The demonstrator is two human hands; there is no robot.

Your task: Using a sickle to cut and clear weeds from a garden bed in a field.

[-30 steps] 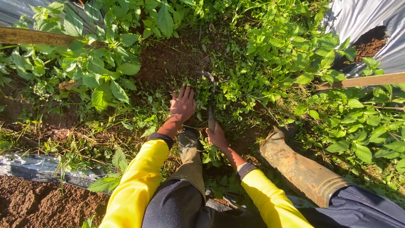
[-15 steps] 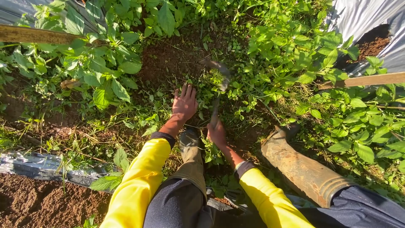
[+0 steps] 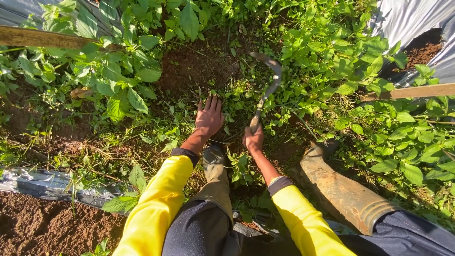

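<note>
- While the left hand (image 3: 209, 117) presses flat on low weeds (image 3: 239, 102), fingers spread and holding nothing, the right hand (image 3: 253, 139) is closed around the sickle (image 3: 266, 91) handle
- sickle sits just right of the left hand, above the weeds; long axis runs from the right hand up and slightly right; curved blade hooks back left at the tip, pointing away from the person
- progress, judged: a bare soil patch (image 3: 199, 68) ahead looks cleared; thick weeds remain right, left and around the boots (image 3: 343, 189); much left
- plastic sheet (image 3: 42, 182) lies at lower left; wooden stick (image 3: 33, 37) at upper left
</note>
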